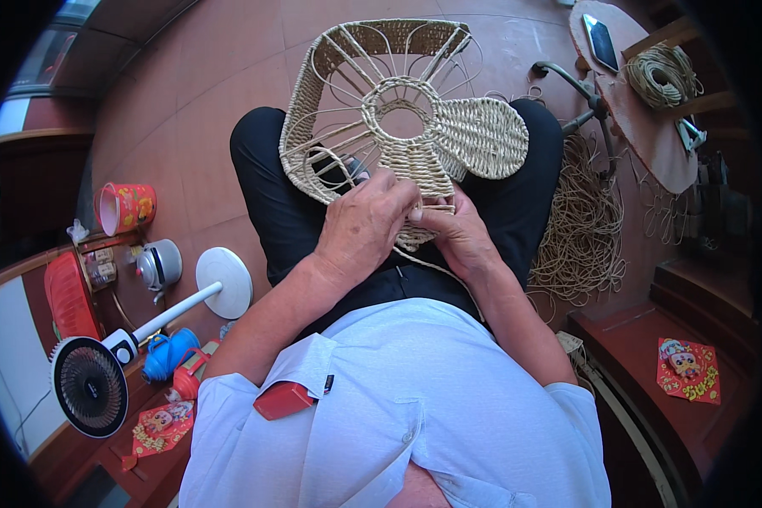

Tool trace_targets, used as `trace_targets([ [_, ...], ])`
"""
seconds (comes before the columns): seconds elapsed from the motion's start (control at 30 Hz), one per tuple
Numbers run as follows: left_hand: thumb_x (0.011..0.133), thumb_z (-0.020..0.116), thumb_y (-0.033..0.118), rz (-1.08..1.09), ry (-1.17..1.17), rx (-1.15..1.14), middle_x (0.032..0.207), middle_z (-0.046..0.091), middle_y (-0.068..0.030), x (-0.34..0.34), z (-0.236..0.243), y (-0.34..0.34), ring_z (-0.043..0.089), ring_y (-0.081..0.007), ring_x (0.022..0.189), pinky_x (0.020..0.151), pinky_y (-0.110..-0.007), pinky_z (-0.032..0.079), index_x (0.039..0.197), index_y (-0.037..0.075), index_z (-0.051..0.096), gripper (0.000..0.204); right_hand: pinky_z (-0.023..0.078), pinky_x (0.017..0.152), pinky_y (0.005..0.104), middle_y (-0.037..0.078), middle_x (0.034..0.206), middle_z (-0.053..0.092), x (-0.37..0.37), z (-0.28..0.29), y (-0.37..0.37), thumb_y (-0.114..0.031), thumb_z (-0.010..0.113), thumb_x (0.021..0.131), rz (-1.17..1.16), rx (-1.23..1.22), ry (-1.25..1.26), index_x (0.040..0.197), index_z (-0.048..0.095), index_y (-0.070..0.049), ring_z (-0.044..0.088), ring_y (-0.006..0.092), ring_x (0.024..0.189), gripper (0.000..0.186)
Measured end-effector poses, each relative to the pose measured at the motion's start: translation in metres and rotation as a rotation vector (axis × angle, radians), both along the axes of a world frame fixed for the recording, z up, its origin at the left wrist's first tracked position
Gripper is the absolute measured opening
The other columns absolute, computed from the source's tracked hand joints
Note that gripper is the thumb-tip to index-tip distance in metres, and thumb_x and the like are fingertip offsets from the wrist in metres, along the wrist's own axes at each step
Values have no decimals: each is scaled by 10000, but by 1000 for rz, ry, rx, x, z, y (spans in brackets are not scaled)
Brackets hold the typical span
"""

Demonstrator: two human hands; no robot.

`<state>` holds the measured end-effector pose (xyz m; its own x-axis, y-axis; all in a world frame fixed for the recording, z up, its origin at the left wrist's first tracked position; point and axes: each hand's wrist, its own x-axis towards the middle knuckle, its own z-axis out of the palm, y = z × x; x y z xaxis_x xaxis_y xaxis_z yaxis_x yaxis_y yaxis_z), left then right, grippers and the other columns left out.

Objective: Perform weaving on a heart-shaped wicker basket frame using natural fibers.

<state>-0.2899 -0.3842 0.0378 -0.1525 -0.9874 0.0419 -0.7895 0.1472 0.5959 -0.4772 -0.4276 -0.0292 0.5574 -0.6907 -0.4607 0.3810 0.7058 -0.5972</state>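
A straw-coloured woven basket [292, 140] on a wire frame rests across my thighs, with a central ring [371, 110]. One rounded petal [487, 140] on its right is fully woven, while bare wire loops show at the top and left. At the near petal [415, 162], my left hand [366, 222] is closed, its fingertips pinching cord at the woven edge; they partly hide it. My right hand [459, 235] grips the same petal from the right, thumb on top and fingers underneath. A loose straw cord [436, 267] trails below the hands toward my right forearm.
A heap of loose cord [580, 224] lies on the floor at right. Beside it, a wooden table [648, 135] bears a phone [600, 42] and a cord coil [662, 76]. At left are a fan [90, 387], a kettle [159, 264] and a red bucket [127, 209].
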Motion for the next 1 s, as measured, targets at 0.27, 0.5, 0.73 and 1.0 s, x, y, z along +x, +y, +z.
trace_targets([
  [0.27, 979, 700, 124, -236, -228, -2, 1083, 622, -147, 2, 7, -17, 702, -348, 1067, 859, -466, 591, 1117, 36, 624, 180, 558, 1122, 354, 73, 1420, 679, -6, 4, 3, 57, 796, 925, 28, -145, 21, 1658, 442, -27, 679, 169, 1268, 818],
  [0.5, 943, 698, 113, -420, -391, -147, 1134, 657, -131, -13, 11, -14, 701, -279, 1067, 919, -413, 587, 1126, 44, 617, 212, 556, 1104, 328, 68, 1403, 670, -5, 0, 8, -10, 818, 951, -34, -245, 138, 1583, 504, -20, 655, 136, 1265, 706],
  [0.73, 1039, 665, 107, 82, 344, 483, 872, 691, -105, -16, 41, -16, 674, -299, 740, 736, -399, 546, 1256, 31, 627, 232, 550, 1084, 310, 69, 1418, 651, -3, 2, 15, 5, 801, 928, -87, -359, 253, 1577, 505, -12, 636, 135, 1282, 713],
  [1.0, 963, 681, -46, -171, 227, 122, 1022, 710, -123, -35, 27, -31, 709, -322, 936, 846, -428, 549, 1219, 61, 638, 281, 561, 968, 250, 28, 1310, 655, -5, -1, 19, 32, 800, 930, -160, -356, 236, 1497, 563, -19, 644, 71, 1122, 617],
])
